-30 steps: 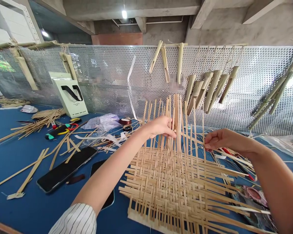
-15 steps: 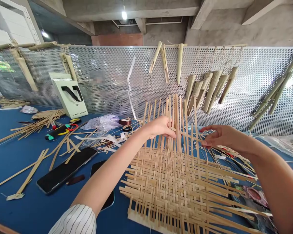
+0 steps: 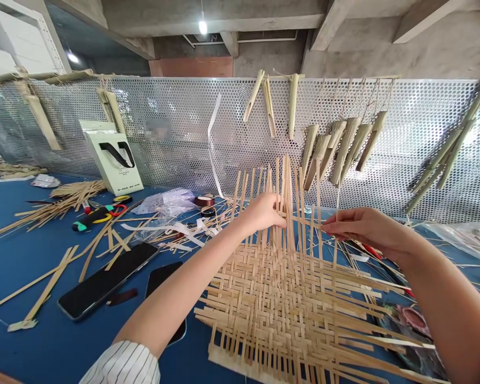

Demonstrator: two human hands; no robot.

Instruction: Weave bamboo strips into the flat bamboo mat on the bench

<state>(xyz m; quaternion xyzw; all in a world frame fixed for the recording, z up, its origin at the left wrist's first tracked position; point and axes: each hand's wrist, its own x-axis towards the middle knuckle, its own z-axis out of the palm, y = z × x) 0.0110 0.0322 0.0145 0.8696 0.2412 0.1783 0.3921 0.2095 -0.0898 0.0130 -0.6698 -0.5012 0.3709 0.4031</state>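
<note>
A partly woven bamboo mat [image 3: 274, 290] lies on the blue table in front of me, its loose strip ends sticking out around the edges. At its far side, several upright bamboo strips [image 3: 290, 213] rise from the weave. My left hand [image 3: 264, 214] is closed around some of these strips, with its fingertips partly hidden behind them. A thin crosswise strip [image 3: 307, 222] runs between my two hands among the uprights. My right hand [image 3: 358, 226] pinches a narrow bamboo strip standing at the right of the group, close to the crosswise strip's end.
Left of the mat lie two phones [image 3: 108, 280], scissors and a cutter [image 3: 100, 213], plastic wrapping [image 3: 166, 201] and loose strips [image 3: 70, 200]. A white paper bag [image 3: 114, 160] stands behind them. Bamboo tubes [image 3: 346, 149] hang on the perforated metal screen [image 3: 176, 117].
My right hand's fingers were apart beside the strips; they have closed on a narrow strip, which now stands higher. My left hand stays at nearly the same place.
</note>
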